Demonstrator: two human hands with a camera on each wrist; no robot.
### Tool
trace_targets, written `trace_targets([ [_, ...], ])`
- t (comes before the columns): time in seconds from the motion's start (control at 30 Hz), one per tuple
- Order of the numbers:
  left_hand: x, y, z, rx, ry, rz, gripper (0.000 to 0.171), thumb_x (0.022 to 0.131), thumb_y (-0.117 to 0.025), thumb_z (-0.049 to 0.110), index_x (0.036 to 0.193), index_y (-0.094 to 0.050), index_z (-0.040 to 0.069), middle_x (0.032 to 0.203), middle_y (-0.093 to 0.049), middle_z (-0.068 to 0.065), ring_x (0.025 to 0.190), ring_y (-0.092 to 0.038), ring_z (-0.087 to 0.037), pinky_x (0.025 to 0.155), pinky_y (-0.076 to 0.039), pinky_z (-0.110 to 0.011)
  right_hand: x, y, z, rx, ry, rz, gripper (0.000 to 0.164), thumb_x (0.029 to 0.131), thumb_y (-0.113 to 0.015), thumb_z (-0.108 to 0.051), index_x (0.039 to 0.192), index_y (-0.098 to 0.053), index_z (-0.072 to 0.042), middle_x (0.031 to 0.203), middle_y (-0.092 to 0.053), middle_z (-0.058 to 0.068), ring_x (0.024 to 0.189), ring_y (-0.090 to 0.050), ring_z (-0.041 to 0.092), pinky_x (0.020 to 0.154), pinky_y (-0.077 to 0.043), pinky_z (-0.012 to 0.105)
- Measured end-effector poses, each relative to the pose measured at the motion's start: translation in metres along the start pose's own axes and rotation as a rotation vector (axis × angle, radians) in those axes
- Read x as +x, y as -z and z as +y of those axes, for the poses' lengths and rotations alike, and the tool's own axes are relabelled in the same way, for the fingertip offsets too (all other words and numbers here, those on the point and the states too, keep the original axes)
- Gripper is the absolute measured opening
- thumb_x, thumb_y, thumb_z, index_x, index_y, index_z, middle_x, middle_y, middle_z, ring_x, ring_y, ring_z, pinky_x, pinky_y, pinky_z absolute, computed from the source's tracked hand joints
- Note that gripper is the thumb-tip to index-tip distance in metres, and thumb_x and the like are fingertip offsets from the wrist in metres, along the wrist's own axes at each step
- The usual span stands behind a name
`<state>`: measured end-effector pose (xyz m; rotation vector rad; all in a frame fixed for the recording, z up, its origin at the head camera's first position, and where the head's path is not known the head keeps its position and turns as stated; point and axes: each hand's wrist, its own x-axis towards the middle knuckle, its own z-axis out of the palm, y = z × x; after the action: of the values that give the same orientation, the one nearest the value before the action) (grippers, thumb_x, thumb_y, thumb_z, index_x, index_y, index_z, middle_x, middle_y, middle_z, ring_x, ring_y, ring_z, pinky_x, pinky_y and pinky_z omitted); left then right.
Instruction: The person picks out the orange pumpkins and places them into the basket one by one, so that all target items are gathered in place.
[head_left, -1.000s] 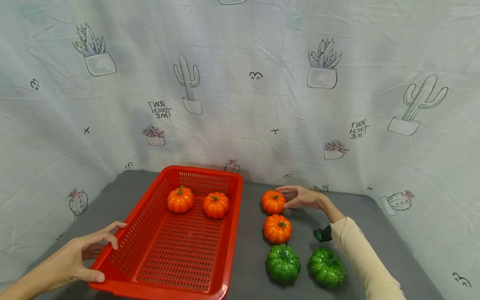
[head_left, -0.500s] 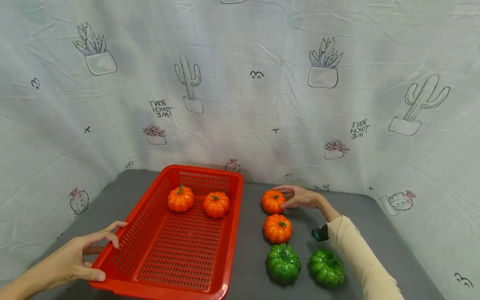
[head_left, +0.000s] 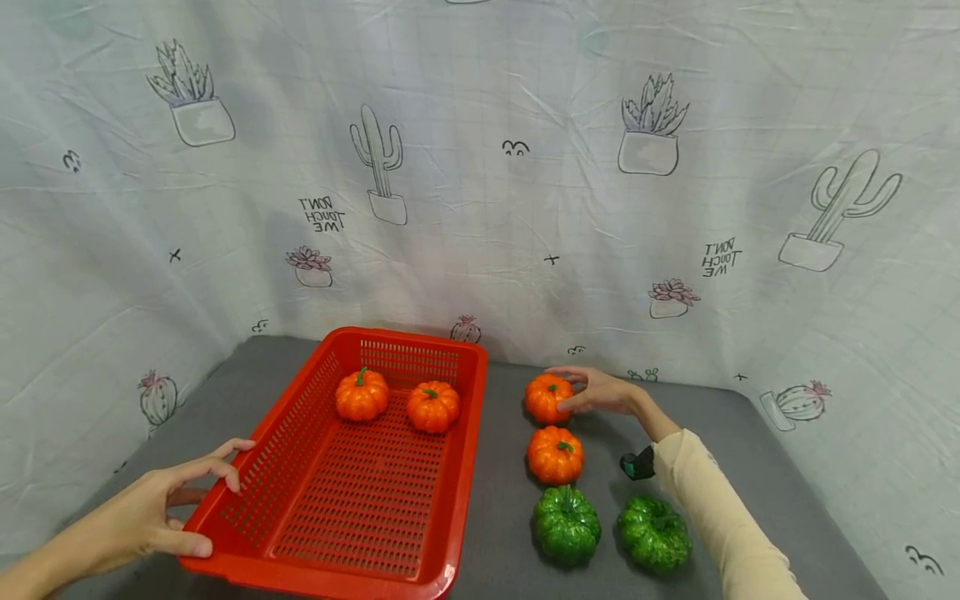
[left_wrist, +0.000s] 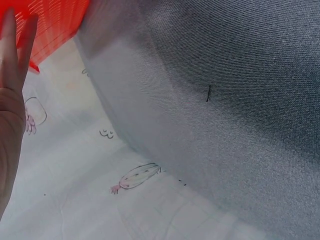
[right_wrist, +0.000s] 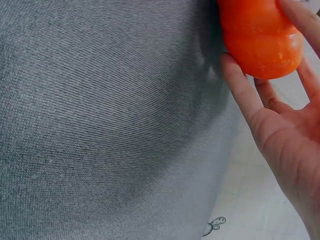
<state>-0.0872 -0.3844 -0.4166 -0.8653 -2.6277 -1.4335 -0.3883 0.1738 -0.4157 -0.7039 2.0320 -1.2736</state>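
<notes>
At the near left corner of a red plastic basket (head_left: 217,560), my left hand (head_left: 142,508) grips the rim, thumb low on the outside and fingers over the left edge. Two small orange pumpkins, a left one (head_left: 362,395) and a right one (head_left: 432,407), sit toward the basket's far end. Right of the basket, my right hand (head_left: 603,392) holds the farthest orange pumpkin (head_left: 547,398) from its right side. In the right wrist view, thumb and fingers curve around that orange pumpkin (right_wrist: 265,42). Another orange pumpkin (head_left: 555,456) lies just nearer on the table.
Two green pumpkins, one on the left (head_left: 566,527) and one on the right (head_left: 654,535), lie in front of the orange ones, the latter close to my right sleeve (head_left: 720,508). A grey cloth (head_left: 780,483) covers the table. White curtain (head_left: 480,208) with cactus drawings encloses the back and sides.
My right hand has closed in on the farthest orange pumpkin, its thumb now further over the front, and the pumpkin has shifted very slightly. My left hand keeps its place on the basket.
</notes>
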Motion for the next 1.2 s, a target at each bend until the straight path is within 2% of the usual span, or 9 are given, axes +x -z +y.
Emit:
trace_targets([
  [0.07, 0.001, 0.000, 0.000, -0.025, 0.009, -0.006, 0.045, 0.078, -0.070, -0.012, 0.114, -0.055, 0.009, 0.148, -0.031, 0.016, 0.119, -0.048, -0.001, 0.070, -0.057, -0.032, -0.004, 0.002, -0.001, 0.019, 0.009, 0.007, 0.070, 0.089, -0.067, -0.006, 0.149, -0.032, -0.008, 0.151, -0.020, 0.025, 0.132, -0.034, 0.036, 0.094, -0.048, 0.042],
  [0.2, 0.001, 0.000, 0.000, -0.102, 0.028, -0.030, 0.043, 0.080, -0.067, -0.013, 0.114, -0.052, 0.009, 0.148, -0.029, 0.019, 0.107, -0.060, -0.010, 0.065, -0.058, -0.036, -0.013, 0.008, -0.003, 0.068, 0.037, 0.003, 0.065, 0.091, -0.063, -0.003, 0.148, -0.031, -0.008, 0.152, -0.021, 0.021, 0.127, -0.040, 0.032, 0.095, -0.047, 0.046],
  [0.33, 0.001, 0.001, 0.001, -0.089, 0.007, -0.037, 0.043, 0.081, -0.066, -0.013, 0.114, -0.051, 0.009, 0.148, -0.028, 0.019, 0.093, -0.068, -0.020, 0.065, -0.058, -0.035, -0.021, 0.011, -0.007, 0.094, 0.078, 0.016, 0.066, 0.091, -0.062, -0.001, 0.148, -0.030, -0.009, 0.154, -0.019, 0.017, 0.126, -0.042, 0.029, 0.094, -0.047, 0.046],
  [0.67, 0.001, -0.002, 0.003, -0.116, -0.022, -0.021, 0.046, 0.078, -0.066, -0.017, 0.116, -0.052, 0.007, 0.146, -0.033, 0.019, 0.087, -0.069, -0.022, 0.062, -0.058, -0.036, -0.033, 0.009, -0.015, 0.070, 0.131, 0.012, 0.068, 0.091, -0.061, -0.001, 0.149, -0.027, -0.008, 0.153, -0.020, 0.021, 0.124, -0.045, 0.029, 0.092, -0.049, 0.046],
  [0.83, 0.002, -0.004, 0.004, -0.135, 0.004, -0.021, 0.046, 0.079, -0.066, -0.016, 0.116, -0.053, 0.006, 0.145, -0.034, 0.020, 0.090, -0.069, -0.021, 0.061, -0.058, -0.037, -0.034, 0.005, -0.018, 0.081, 0.142, -0.008, 0.068, 0.091, -0.062, -0.002, 0.149, -0.027, -0.008, 0.153, -0.020, 0.021, 0.124, -0.045, 0.031, 0.094, -0.047, 0.049],
  [0.97, 0.002, -0.004, 0.005, -0.110, 0.005, -0.007, 0.046, 0.078, -0.067, -0.016, 0.116, -0.053, 0.006, 0.145, -0.034, 0.021, 0.091, -0.069, -0.020, 0.062, -0.058, -0.036, -0.032, 0.004, -0.020, 0.094, 0.170, -0.014, 0.066, 0.092, -0.060, -0.001, 0.149, -0.026, -0.007, 0.152, -0.022, 0.021, 0.123, -0.046, 0.029, 0.094, -0.046, 0.052],
  [1.1, 0.001, -0.004, 0.003, -0.096, -0.002, -0.001, 0.047, 0.078, -0.067, -0.016, 0.117, -0.053, 0.006, 0.146, -0.033, 0.021, 0.094, -0.067, -0.018, 0.063, -0.058, -0.035, -0.033, 0.003, -0.026, 0.097, 0.200, -0.005, 0.065, 0.092, -0.060, 0.000, 0.148, -0.027, -0.007, 0.152, -0.024, 0.019, 0.123, -0.047, 0.028, 0.094, -0.047, 0.050],
  [1.2, 0.001, -0.004, 0.002, -0.128, -0.005, -0.014, 0.048, 0.078, -0.066, -0.018, 0.118, -0.052, 0.006, 0.147, -0.031, 0.021, 0.092, -0.068, -0.020, 0.063, -0.058, -0.036, -0.033, 0.001, -0.033, 0.093, 0.219, 0.004, 0.066, 0.092, -0.061, -0.001, 0.148, -0.027, -0.007, 0.151, -0.025, 0.019, 0.123, -0.047, 0.027, 0.094, -0.048, 0.046],
])
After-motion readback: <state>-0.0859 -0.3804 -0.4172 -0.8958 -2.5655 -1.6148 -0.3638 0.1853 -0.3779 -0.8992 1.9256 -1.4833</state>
